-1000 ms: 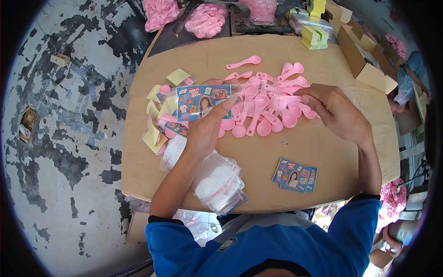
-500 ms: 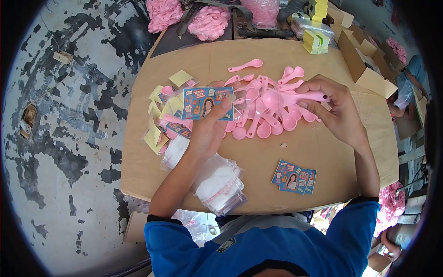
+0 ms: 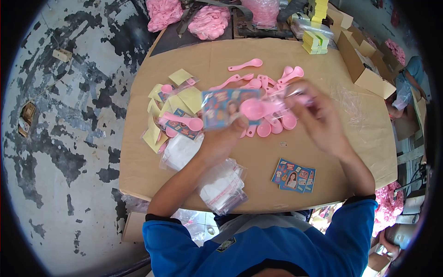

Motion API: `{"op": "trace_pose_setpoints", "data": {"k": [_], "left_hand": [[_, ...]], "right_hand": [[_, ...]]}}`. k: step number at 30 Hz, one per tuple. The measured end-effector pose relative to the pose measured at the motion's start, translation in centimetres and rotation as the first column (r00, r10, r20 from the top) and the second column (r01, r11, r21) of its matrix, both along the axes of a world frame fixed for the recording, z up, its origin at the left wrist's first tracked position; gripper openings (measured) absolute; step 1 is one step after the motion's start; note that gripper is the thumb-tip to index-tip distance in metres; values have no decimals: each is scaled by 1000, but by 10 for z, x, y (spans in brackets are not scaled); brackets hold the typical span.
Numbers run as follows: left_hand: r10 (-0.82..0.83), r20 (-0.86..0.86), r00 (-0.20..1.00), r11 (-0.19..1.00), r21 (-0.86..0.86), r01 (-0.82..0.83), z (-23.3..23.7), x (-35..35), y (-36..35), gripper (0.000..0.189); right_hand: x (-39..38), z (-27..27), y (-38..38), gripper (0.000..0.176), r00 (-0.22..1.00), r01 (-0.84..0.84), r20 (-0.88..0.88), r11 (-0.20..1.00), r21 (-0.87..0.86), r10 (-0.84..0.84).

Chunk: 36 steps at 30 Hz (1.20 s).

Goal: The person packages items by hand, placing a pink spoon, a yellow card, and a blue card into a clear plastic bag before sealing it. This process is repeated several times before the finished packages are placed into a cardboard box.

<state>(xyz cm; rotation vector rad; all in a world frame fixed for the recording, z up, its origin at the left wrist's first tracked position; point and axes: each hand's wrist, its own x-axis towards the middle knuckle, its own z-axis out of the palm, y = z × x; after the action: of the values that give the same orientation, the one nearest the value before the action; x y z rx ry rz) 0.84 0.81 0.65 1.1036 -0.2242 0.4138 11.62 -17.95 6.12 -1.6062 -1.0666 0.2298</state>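
My left hand (image 3: 220, 141) is closed on a blue printed card (image 3: 216, 110), blurred by motion; in the frame from before, clear plastic shows around the card. A pink scoop (image 3: 253, 109) lies over the card's right part, its bowl toward my left thumb. Its handle runs into the fingers of my right hand (image 3: 318, 115), which are pinched and smeared by motion. Beneath both hands spreads a heap of pink scoops (image 3: 264, 130). Left of my left hand are filled packets with yellow backs (image 3: 187, 99), one with a pink scoop (image 3: 184, 121) on blue card.
A stack of clear plastic bags (image 3: 224, 187) lies by my left forearm. Blue cards (image 3: 293, 176) rest near the front edge. Yellow card bundles (image 3: 316, 42), an open cardboard box (image 3: 369, 69) and pink bundles (image 3: 210, 22) stand at the back. Another person's arm (image 3: 415, 81) shows at right.
My right hand has brought the pink scoop leftward and slightly down, onto the card. My left hand and the card have shifted to the right.
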Motion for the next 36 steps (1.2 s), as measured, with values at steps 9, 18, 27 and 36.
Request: {"op": "trace_pose_setpoints", "data": {"k": [9,18,27,36], "left_hand": [[277,-157,948,937,264,-230,25,3,20,50],[230,143,962,464,853,-238,16,-9,-12,77],[301,-93,949,475,878,-65,-3,-7,-17,73],[-190,-337,922,844,424,329,-3,-8,-13,75]], "right_hand": [[11,45,-50,11,822,195,546,981,1,-164],[-7,33,-24,11,846,65,532,985,-161,31],[-9,27,-2,20,1000,-18,5,998,-54,19],[13,-3,9,41,958,-274,-73,959,66,278]]}}
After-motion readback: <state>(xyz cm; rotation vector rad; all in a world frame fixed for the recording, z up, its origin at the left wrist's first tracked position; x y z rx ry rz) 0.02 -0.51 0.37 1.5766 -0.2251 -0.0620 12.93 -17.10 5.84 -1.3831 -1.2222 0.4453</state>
